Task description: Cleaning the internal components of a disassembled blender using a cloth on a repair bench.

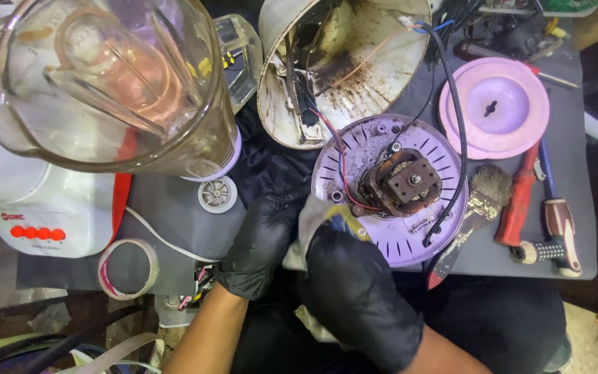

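Observation:
Both my hands wear black gloves and meet at the front edge of the table. My left hand [261,242] and my right hand [354,287] are closed on a crumpled, dirty cloth [313,215] held between them. Just beyond the cloth lies a pale purple round base plate [399,239] with a rusty brown motor [403,181] on it; red and black wires run from it. Behind it stands a tipped white appliance housing [344,66], its inside sooty and stained.
A clear blender jug [112,83] stands at the left on a white appliance base [43,208]. A tape roll [128,269] lies at the front left. At the right are a pink round lid [494,107], a paintbrush [475,208], red-handled pliers [517,201] and a screwdriver [558,221].

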